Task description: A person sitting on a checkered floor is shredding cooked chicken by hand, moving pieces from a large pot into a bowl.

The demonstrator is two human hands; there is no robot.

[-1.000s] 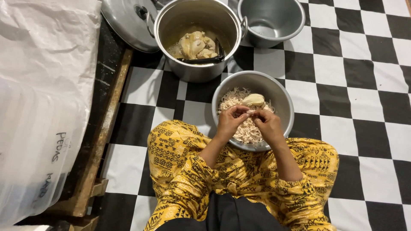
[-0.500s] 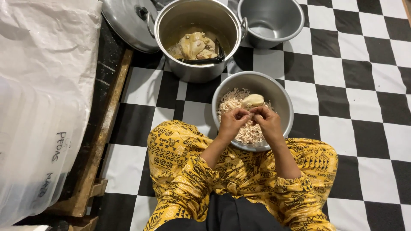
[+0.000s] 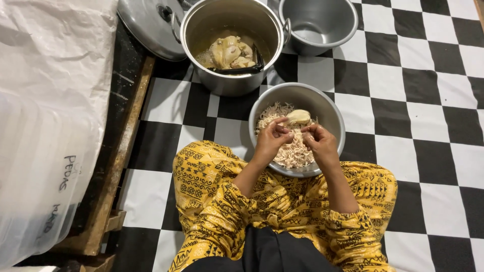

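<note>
while both hands work over the steel bowl (image 3: pixel 330 108), a piece of cooked chicken (image 3: pixel 298 117) is pinched between them.
left hand (image 3: pixel 271 139) and right hand (image 3: pixel 318 142) are both closed in a fingertip pinch on the chicken piece, held just above the heap of shredded chicken (image 3: pixel 292 151) that fills the near half of the bowl. bowl sits on the black-and-white checkered floor (image 3: pixel 428 100), touching the person's knees in yellow patterned trousers (image 3: pixel 212 191). past it, a large steel pot (image 3: pixel 222 80) holds more pale chicken pieces (image 3: pixel 227 50) in broth, with a dark utensil (image 3: pixel 242 69) lying across them. pot lid (image 3: pixel 148 25) leans at its left, an empty steel pot (image 3: pixel 317 25) stands just to its right. white plastic sheeting (image 3: pixel 45 100) over a wooden frame (image 3: pixel 121 156) runs along the left edge.
</note>
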